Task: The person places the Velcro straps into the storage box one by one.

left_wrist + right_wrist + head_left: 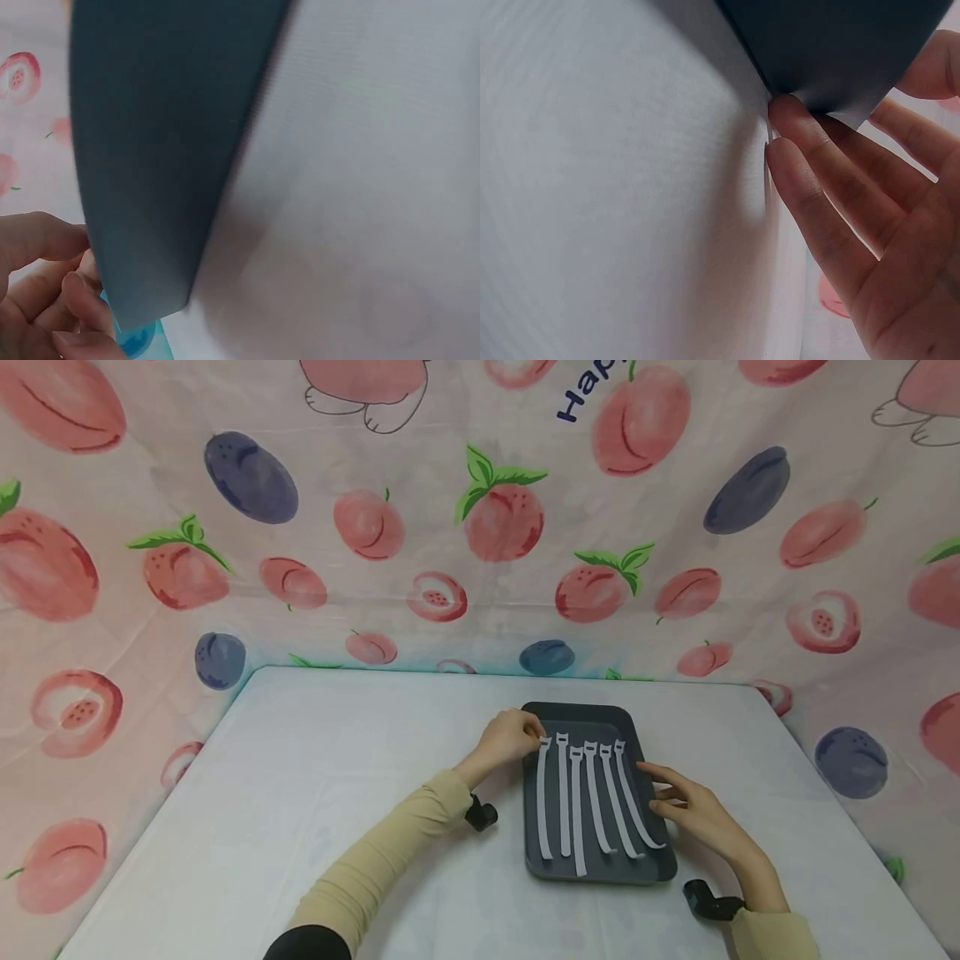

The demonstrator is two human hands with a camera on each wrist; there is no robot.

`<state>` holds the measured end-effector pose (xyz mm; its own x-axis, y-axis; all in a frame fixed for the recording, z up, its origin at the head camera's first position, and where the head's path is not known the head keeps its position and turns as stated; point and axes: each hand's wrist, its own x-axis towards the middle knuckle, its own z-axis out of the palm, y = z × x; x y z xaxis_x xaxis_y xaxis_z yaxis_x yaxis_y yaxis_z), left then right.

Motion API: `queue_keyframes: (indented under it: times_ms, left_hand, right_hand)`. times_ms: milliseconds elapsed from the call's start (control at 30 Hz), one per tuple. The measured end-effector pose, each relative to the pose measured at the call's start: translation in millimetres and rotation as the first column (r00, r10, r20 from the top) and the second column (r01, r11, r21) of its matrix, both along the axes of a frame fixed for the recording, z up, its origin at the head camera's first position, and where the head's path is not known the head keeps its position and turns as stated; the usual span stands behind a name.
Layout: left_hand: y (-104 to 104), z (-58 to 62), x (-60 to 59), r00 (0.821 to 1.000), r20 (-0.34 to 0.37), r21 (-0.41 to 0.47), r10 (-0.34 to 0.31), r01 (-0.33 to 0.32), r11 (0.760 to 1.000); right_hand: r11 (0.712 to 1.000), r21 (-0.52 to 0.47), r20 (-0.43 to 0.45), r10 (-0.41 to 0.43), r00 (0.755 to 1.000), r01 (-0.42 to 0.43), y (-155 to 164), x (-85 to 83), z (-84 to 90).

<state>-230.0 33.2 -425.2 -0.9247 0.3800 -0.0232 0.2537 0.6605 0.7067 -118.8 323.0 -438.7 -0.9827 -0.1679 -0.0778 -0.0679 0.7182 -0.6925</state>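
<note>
Several white cable straps [564, 797], each with a slotted head, lie side by side lengthwise in a dark grey tray [600, 870]. My left hand [504, 743] reaches over the tray's far left corner and pinches the head of the leftmost strap [543, 802]. In the left wrist view the curled fingers [45, 244] show beyond the tray's side wall [157, 150], which hides the straps. At the tray's right side, my right hand [697, 810] rests on the rim with extended fingers. Two fingertips [787, 112] sit low by the outer wall in the right wrist view.
The tray stands on a white-covered table [360, 735], right of its middle. A fruit-print cloth [435, 468] hangs behind the table and along both sides. Black wrist cameras [482, 814] sit on both wrists, low beside the tray.
</note>
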Motion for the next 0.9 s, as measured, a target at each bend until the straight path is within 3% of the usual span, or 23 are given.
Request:
queue_keyframes:
  times_ms: [467,900]
  left_hand:
    - [1.6,-3.9,4.9,0.997,-0.078,-0.095,-0.009,0.001,0.995]
    - [-1.9,-3.5,7.0,0.993,-0.113,-0.068,-0.014,0.007,0.998]
  right_hand:
    - [1.0,0.0,-0.002,0.001,1.0,-0.001,-0.2,0.4,-0.7]
    - [1.0,0.0,0.004,0.001,1.0,-0.001,0.1,-0.3,-0.1]
